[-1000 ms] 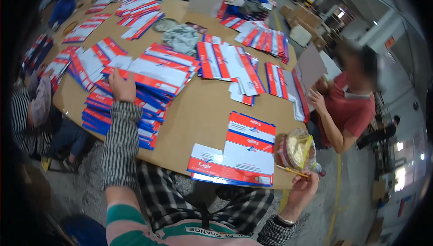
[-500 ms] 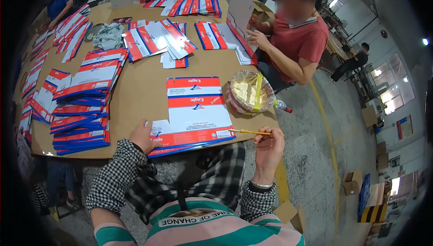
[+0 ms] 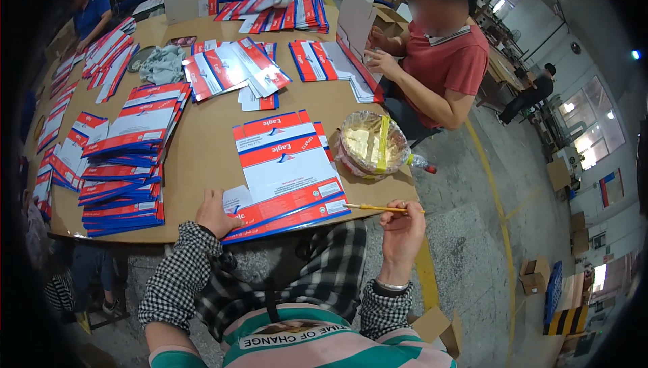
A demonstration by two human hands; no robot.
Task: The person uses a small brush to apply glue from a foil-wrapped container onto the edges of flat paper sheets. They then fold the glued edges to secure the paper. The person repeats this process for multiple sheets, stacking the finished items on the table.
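Observation:
A flat printed carton sheet [image 3: 273, 172], white with red and blue bands, lies at the table's near edge, slightly turned. Under it, another sheet [image 3: 322, 140] shows along the right side. My left hand [image 3: 216, 214] is at the top sheet's near left corner, thumb over its printed face; the other fingers are partly hidden. Pinched in my right hand [image 3: 401, 233], just off the table edge, is a thin paintbrush [image 3: 368, 206] with a yellowish handle. The brush's tip points left, at the sheet's right edge. A plastic-lined bowl [image 3: 351, 164] of cream-coloured paste stands beyond my right hand.
Tall piles of carton sheets [image 3: 125, 196] stand to my left, with more stacks [image 3: 233, 67] farther back. A grey cloth [image 3: 163, 64] lies among them. At the right, a person in red [image 3: 439, 64] handles an upright sheet. A bottle [image 3: 422, 163] is beside the bowl.
The top sheet has turned and shifted left, uncovering part of the sheet below at the right. A person's gloved hand has appeared over the far stack. My right hand still holds the paintbrush.

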